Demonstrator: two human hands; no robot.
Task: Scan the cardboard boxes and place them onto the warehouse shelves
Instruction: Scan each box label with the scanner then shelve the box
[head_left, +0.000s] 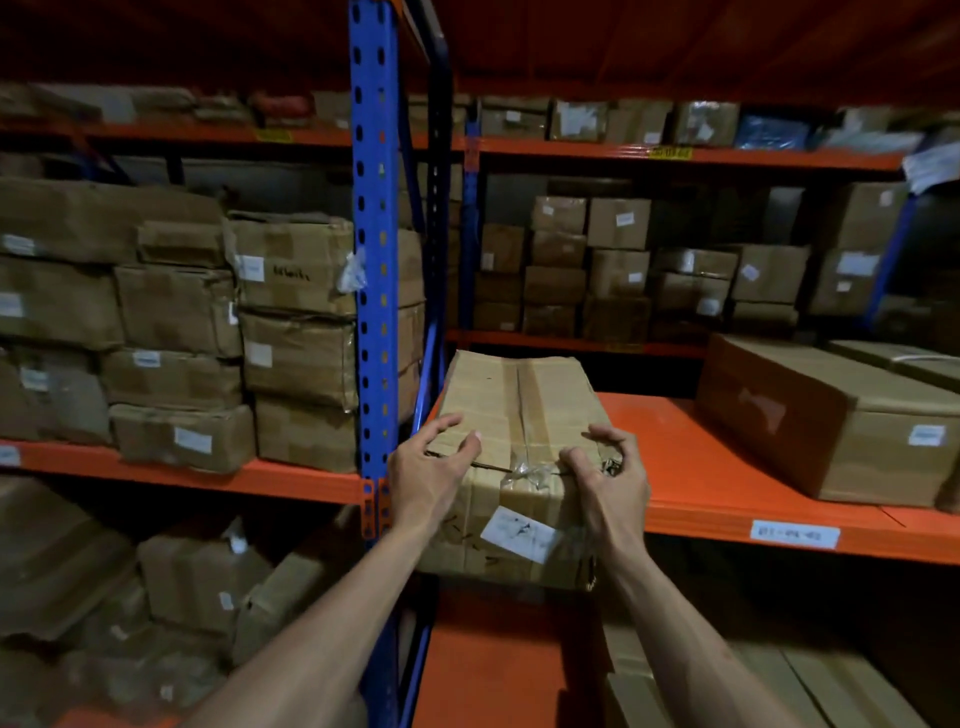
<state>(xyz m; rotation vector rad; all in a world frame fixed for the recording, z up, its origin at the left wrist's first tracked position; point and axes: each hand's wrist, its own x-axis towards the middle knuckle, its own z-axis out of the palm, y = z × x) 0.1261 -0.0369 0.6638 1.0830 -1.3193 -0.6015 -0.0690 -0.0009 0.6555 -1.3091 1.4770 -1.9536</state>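
A taped tan cardboard box with a white label on its near face lies lengthwise on the orange shelf, its near end overhanging the shelf's front edge. My left hand rests on the box's near left top corner, fingers spread and curled over the edge. My right hand clasps the near right top corner, fingers bent against the cardboard. Both hands touch the box at its near end.
A blue upright post stands just left of the box. A large brown carton lies on the same shelf to the right. Stacked cartons fill the left bay, and further rows of boxes sit behind. More boxes lie on the lower level.
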